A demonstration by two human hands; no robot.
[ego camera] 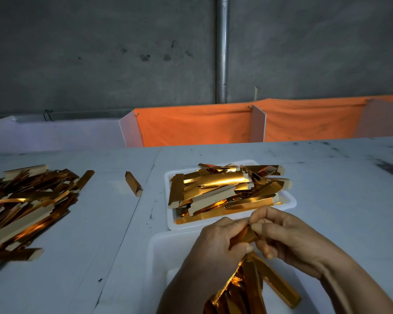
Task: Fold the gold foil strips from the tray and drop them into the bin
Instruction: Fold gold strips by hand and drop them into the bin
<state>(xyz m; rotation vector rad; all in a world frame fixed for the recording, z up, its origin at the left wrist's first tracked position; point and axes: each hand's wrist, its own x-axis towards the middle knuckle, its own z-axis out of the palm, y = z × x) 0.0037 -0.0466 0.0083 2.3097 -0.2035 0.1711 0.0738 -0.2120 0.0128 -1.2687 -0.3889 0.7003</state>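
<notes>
The strips [227, 189] in the far tray [288, 203] are gold foil, very glossy, with a pale matt paper back. The tray is white smooth plastic, like the near bin [161, 252]. The surface [327, 200] is matt grey-white with dark scuffs. Behind, orange cloth [191, 128] looks matt and creased, the wall [100, 53] rough concrete, the pipe [221, 48] dull metal.

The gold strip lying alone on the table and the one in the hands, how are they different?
The lone strip lies free on the table; the held strip is pinched between the left hand and right hand. The lone strip shows fully; fingers hide much of the held strip. Both are shiny gold.
</notes>
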